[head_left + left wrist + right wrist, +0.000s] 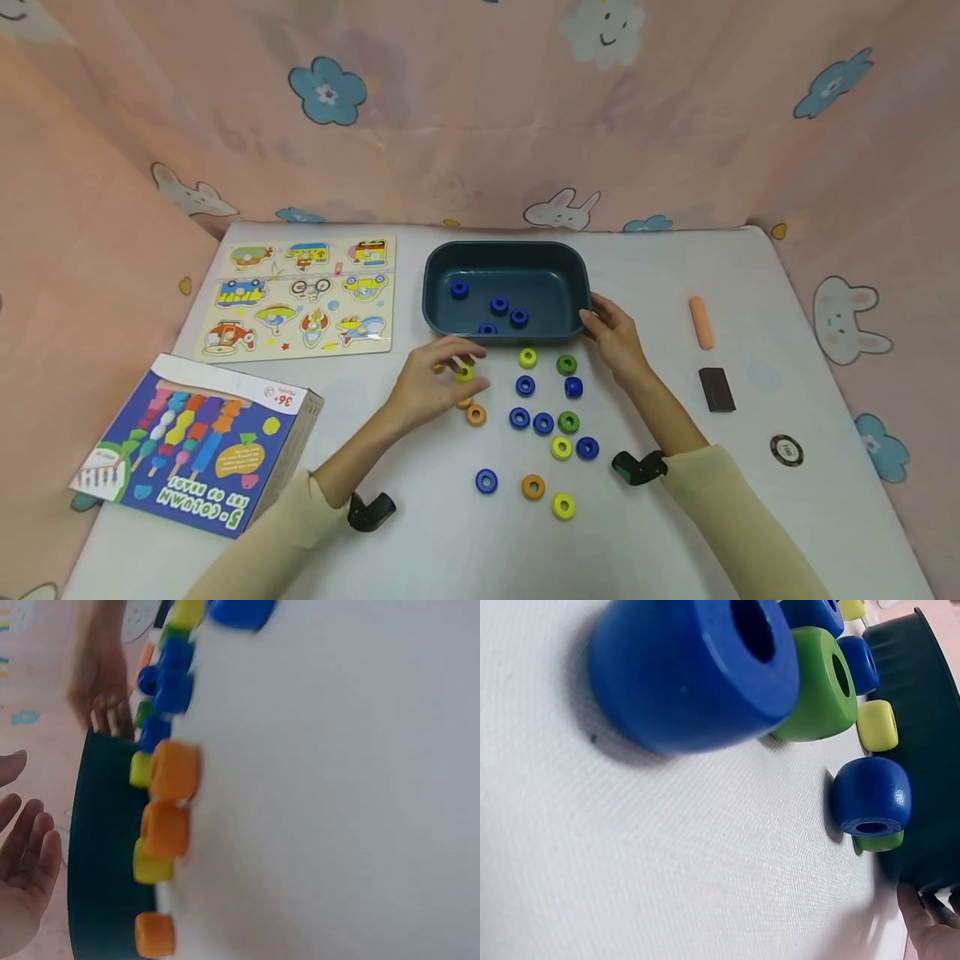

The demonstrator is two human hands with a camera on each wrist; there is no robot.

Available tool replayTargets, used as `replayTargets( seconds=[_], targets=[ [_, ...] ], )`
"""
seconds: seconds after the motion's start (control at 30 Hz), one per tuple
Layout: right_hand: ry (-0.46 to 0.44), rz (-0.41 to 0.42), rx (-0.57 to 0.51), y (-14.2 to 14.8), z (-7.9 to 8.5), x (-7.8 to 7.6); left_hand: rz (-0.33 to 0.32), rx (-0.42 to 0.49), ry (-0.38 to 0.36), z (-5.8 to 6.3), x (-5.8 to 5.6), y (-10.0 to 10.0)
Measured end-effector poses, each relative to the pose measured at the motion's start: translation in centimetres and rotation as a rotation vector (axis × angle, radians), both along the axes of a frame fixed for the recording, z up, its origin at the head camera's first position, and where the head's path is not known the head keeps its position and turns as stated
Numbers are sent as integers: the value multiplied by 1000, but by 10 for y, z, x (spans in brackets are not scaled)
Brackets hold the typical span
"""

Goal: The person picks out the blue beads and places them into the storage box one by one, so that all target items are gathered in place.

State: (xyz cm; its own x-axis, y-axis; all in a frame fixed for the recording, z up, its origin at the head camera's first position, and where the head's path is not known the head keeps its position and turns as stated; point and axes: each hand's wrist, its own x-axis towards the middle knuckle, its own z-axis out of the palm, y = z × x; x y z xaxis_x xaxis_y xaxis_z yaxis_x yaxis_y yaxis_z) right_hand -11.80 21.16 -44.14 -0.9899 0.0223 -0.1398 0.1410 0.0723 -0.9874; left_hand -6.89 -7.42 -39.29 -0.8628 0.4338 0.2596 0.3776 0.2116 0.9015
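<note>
A dark teal rectangular tray (547, 287) sits near the middle of the table with several blue beads (498, 304) inside. My right hand (618, 342) grips the tray at its front right corner, fingertips on its wall in the right wrist view. Just before the front left of the tray, my left hand (423, 383) hovers with fingers apart and nothing held. A yellow bead (464, 372) and orange beads (476, 415) lie under and beside its fingertips, partly hidden. Nearer me are scattered blue beads (543, 423), green beads (568, 422) and yellow beads (561, 448).
On the left lie a wooden vehicle puzzle board (300, 292) and a blue toy box (202, 450). Along the right are an orange stick-like piece (701, 322), a dark brown rectangular block (717, 390) and a black-and-white round chip (787, 451). A pink curtain (480, 150) hangs behind the table.
</note>
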Motion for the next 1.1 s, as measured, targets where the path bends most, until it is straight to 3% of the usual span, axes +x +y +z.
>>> replayTargets(
  seconds=[0.17,0.23,0.4,0.57,0.9,1.1],
  targets=[
    [4,-7,-11,-1,1,0,-74,-15,-70,-37,28,-5],
    [2,-10,-7,-1,1,0,-103,-32,-95,-46,40,-6],
    [-17,-17,-5,-2,2,2,-188,-111,-125,-63,66,-7],
    [-19,-15,-5,-1,1,2,-219,-180,-160,-72,82,-10],
    [-33,-12,-3,-2,2,0,-205,-201,-176,-72,83,-9],
    [-32,-22,-1,-1,0,1,-189,-157,-192,-59,69,-9]
  ],
)
